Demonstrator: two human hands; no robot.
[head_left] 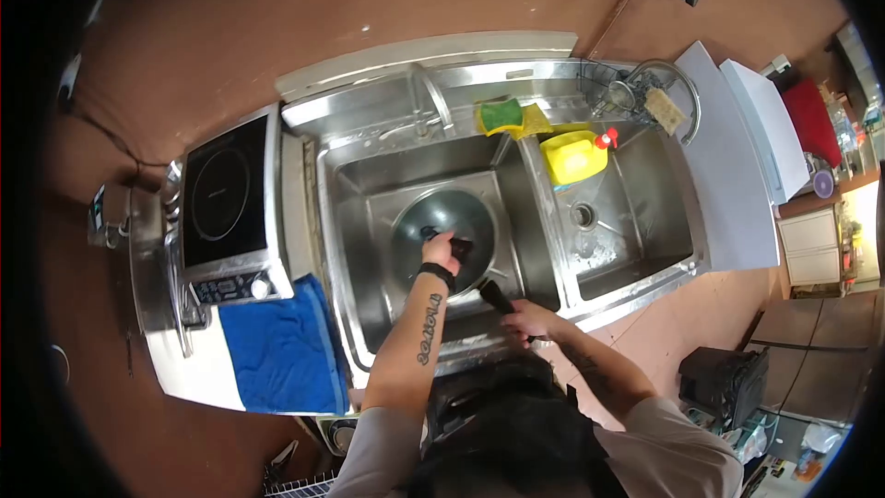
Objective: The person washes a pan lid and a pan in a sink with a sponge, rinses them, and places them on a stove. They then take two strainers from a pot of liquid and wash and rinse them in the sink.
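Note:
A round dark pan (442, 212) sits in the left basin of the steel sink (346, 249), its black handle (496, 296) pointing toward the front right. My right hand (533, 321) is closed round the end of that handle. Inside the pan, my left hand (442, 252) is closed on a dark, crumpled item (461, 247), too small to identify. The faucet (433, 101) stands behind the left basin.
A yellow bottle (573, 157) with a red cap lies by the right basin. Green and yellow sponges (502, 116) rest on the back ledge. A wire rack (608, 97) stands back right. Left are an induction cooktop (221, 194) and blue towel (281, 350).

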